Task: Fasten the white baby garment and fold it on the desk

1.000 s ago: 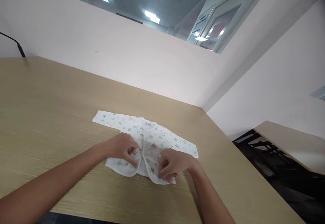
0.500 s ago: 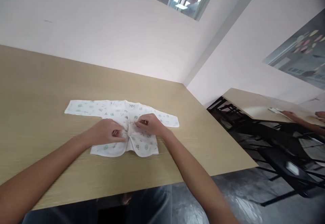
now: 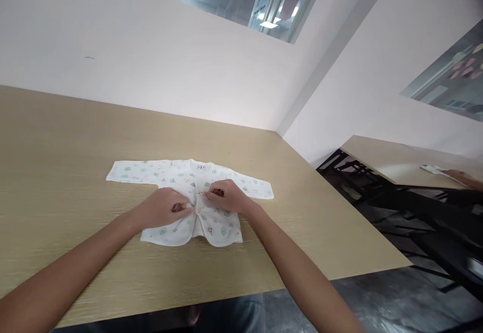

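A small white baby shirt (image 3: 181, 178) with a green and dark print lies spread on the table, its long sleeves stretched out to both sides. My left hand (image 3: 166, 207) pinches the cloth at the front opening, beside a small round button (image 3: 197, 211). Across the opening, slightly higher up, my right hand (image 3: 226, 195) has its thumb and finger closed on the shirt's front edge. Below the hands the two front panels part, and the inside of the back shows between their rounded hems.
The wooden table (image 3: 94, 252) meets a white wall (image 3: 151, 61) at the back. At the right stands another table (image 3: 385, 157), where a person's hand (image 3: 466, 177) touches a white cloth (image 3: 432, 169). Dark chairs (image 3: 437, 242) are beside it.
My left fingers have drawn together and come closer to the button at the front opening. My right hand stays at the front edge. The whole view has shifted slightly.
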A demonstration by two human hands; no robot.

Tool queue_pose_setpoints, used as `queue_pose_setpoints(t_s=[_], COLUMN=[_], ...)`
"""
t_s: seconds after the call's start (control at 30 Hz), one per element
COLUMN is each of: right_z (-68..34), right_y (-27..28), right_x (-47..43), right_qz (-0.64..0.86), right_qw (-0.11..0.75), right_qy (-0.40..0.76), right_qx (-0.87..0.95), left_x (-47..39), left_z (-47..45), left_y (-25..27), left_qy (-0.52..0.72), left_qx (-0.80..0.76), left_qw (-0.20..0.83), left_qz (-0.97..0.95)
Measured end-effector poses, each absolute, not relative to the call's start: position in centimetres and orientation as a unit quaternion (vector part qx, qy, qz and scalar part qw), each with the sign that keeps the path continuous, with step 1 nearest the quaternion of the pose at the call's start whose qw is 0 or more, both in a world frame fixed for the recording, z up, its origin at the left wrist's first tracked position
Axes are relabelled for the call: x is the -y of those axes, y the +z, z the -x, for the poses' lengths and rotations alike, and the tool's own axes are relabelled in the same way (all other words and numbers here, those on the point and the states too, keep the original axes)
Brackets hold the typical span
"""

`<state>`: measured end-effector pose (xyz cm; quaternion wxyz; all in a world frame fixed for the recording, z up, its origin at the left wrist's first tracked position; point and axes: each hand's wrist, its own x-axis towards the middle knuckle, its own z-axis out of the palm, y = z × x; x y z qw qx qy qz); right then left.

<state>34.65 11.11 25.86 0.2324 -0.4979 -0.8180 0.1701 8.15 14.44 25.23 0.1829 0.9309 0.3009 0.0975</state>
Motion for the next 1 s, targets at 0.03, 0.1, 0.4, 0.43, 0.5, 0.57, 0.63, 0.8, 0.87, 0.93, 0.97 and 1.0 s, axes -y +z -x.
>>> queue_pose_setpoints(t_s=[0.03,0.1,0.4,0.43,0.5,0.57,0.63,0.8,0.87,0.93,0.97,1.0], right_z=[-34.6,-34.5,-34.3,-34.3,-34.3,-34.2,-34.2,-34.1,-34.1,-34.1,-34.1,-34.1], right_y=[25.9,25.9,26.1,26.1,26.1,26.2,26.2,26.2,26.3,26.2,26.2,26.2], right_x=[-11.1,-11.1,-10.9,-10.9,-10.9,-10.8,-10.8,-10.8,-10.8,-10.7,-10.7,-10.7], right_qz=[0.499,0.502,0.506,0.509,0.511,0.509,0.508,0.508,0.508,0.507,0.506,0.506], right_qw=[0.232,0.229,0.223,0.222,0.223,0.224,0.224,0.226,0.225,0.223,0.222,0.222], right_qy=[0.169,0.169,0.175,0.177,0.181,0.187,0.191,0.191,0.193,0.196,0.196,0.195], right_qx=[0.818,0.817,0.814,0.813,0.810,0.810,0.809,0.809,0.809,0.809,0.810,0.810], left_x=[-14.4,-14.3,-14.1,-14.2,-14.3,-14.4,-14.5,-14.3,-14.2,-14.1,-14.1,-14.1], left_z=[-8.2,-8.2,-8.1,-8.0,-8.0,-8.0,-8.0,-8.0,-8.1,-8.1,-8.1,-8.1], left_y=[25.3,25.5,25.5,25.4,25.1,24.8,24.7,24.8,25.0,25.1,25.2,25.2], left_qy=[0.096,0.095,0.119,0.124,0.134,0.138,0.135,0.139,0.146,0.150,0.150,0.150], left_qx=[-0.301,-0.299,-0.287,-0.278,-0.264,-0.260,-0.261,-0.263,-0.260,-0.261,-0.263,-0.265], left_qw=[0.184,0.185,0.202,0.202,0.200,0.200,0.199,0.192,0.195,0.199,0.202,0.205], left_qz=[-0.931,-0.931,-0.929,-0.931,-0.934,-0.934,-0.935,-0.935,-0.934,-0.932,-0.931,-0.930])
